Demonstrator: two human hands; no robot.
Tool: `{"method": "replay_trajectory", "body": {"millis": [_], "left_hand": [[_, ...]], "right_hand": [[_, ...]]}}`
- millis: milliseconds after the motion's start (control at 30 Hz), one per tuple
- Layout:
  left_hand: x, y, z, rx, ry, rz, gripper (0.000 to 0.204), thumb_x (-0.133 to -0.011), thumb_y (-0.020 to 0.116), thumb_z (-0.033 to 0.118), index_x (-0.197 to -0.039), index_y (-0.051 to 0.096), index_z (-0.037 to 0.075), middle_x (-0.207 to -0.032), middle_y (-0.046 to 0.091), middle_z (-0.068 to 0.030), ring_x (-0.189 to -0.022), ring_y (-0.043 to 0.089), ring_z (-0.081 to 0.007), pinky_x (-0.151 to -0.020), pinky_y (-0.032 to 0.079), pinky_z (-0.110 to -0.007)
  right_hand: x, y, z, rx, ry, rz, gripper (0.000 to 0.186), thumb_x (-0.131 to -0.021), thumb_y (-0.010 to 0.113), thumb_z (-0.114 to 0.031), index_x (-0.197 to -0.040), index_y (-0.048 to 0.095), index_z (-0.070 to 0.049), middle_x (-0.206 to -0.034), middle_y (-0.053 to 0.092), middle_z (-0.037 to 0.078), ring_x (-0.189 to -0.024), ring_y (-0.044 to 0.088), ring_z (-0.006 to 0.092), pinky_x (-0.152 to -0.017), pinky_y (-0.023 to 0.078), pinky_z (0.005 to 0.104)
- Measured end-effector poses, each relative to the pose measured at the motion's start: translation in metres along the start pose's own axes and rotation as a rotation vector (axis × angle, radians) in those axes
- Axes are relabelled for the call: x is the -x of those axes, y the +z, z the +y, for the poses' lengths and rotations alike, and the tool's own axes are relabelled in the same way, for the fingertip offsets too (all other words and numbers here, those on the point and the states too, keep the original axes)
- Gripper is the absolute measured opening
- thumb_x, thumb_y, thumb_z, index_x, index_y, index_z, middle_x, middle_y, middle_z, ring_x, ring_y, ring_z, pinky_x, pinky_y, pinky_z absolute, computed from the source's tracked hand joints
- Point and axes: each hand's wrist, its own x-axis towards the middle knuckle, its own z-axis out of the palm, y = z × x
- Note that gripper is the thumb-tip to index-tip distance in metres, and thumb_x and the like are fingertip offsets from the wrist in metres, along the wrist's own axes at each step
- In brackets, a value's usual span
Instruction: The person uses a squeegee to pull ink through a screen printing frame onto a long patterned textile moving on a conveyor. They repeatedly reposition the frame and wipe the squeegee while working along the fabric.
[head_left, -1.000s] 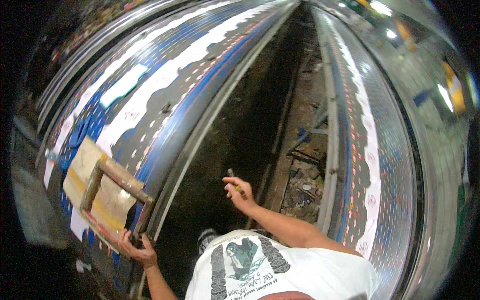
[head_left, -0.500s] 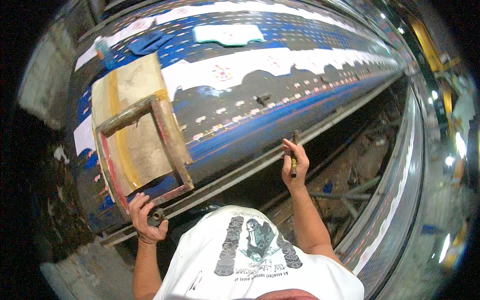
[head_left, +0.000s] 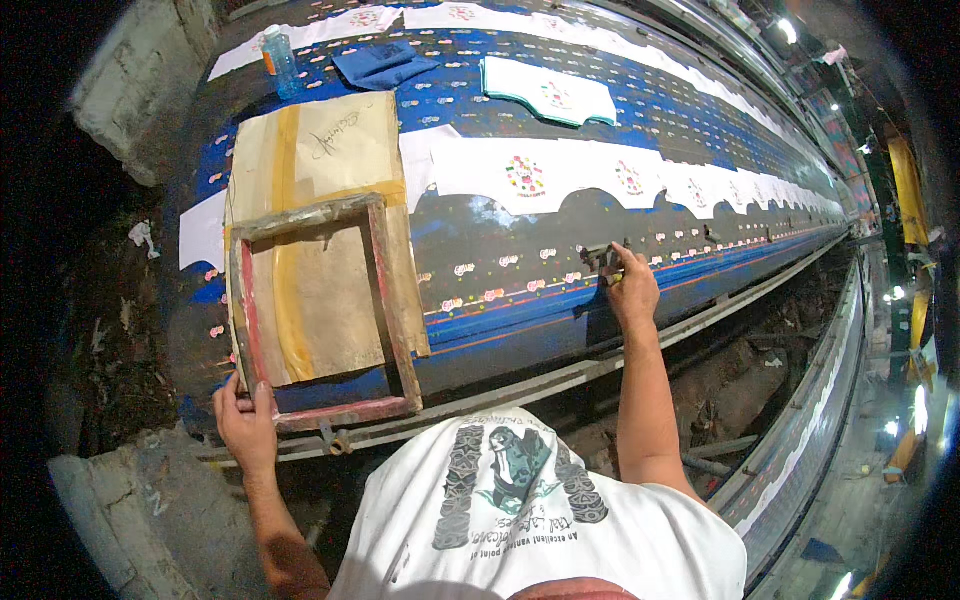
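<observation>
A wooden frame (head_left: 390, 300) with reddish inner edges lies over a brown board (head_left: 330, 150) with yellow tape stripes, at the table's left end. My left hand (head_left: 247, 428) is at the frame's near left corner, thumb and fingers closed around its edge. Out over the dark table, my right hand (head_left: 632, 288) is closed on a short dark rod-like piece (head_left: 616, 276) with a yellowish part, mostly covered by the fingers. Just beyond those fingertips is a small dark object (head_left: 594, 256) on the table; whether the two touch, I cannot tell.
White printed fabric pieces (head_left: 490, 180) run in rows along the long table (head_left: 480, 240). A folded white cloth (head_left: 550, 90), a blue cloth (head_left: 385, 66) and a clear bottle (head_left: 281, 65) lie or stand farther back. A metal rail (head_left: 500, 400) edges the near side.
My right hand has moved from the near rail out over the table to the small dark object. My left hand has closed on the frame's corner. The whole view has shifted.
</observation>
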Motion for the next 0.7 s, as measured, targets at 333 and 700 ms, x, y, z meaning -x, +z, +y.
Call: {"method": "replay_trajectory", "body": {"millis": [333,700], "left_hand": [[-0.024,0.001,-0.039,-0.075,0.207,-0.097,0.032,-0.092,0.086,0.014,-0.103,0.068,-0.01,-0.1,0.067,-0.0217,-0.094,0.068,-0.0404,-0.088,0.053,-0.047],[-0.013,-0.041,0.037,-0.208,0.196,0.18,0.056,-0.1,0.088,0.02,-0.137,0.071,-0.019,-0.152,0.07,-0.0307,-0.142,0.066,-0.0377,-0.123,0.046,-0.045]], "right_hand": [[-0.04,0.007,0.027,-0.161,-0.193,-0.093,0.037,-0.095,0.088,-0.029,-0.131,0.08,-0.021,-0.123,0.073,0.016,-0.115,0.075,0.0427,-0.095,0.061,0.0539],[0.01,-0.026,0.09,-0.723,-0.236,0.15,0.033,-0.084,0.097,-0.01,-0.11,0.077,-0.004,-0.104,0.075,0.015,-0.097,0.074,0.0354,-0.088,0.059,0.0433]]}}
